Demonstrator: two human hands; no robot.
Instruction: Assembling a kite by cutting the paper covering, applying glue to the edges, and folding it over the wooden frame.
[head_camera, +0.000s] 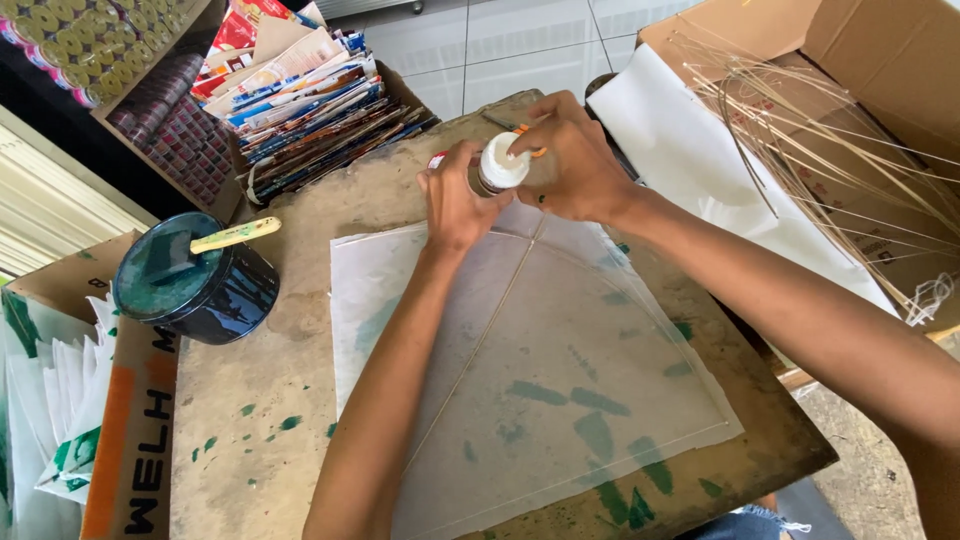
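A: Status of each grip?
B: Left hand is wrapped around a small white-capped glue bottle; right hand pinches its cap.
A: Bottle location?
B: Above the far edge of the translucent white paper sheet on the paint-stained wooden desk, well apart from the dark round paint tin.

A worn brown wooden surface, smeared with green paint, stands on a floor of pale grey square tiles in daylight. A slatted cream shutter runs along the left; an open brown cardboard box sits right.
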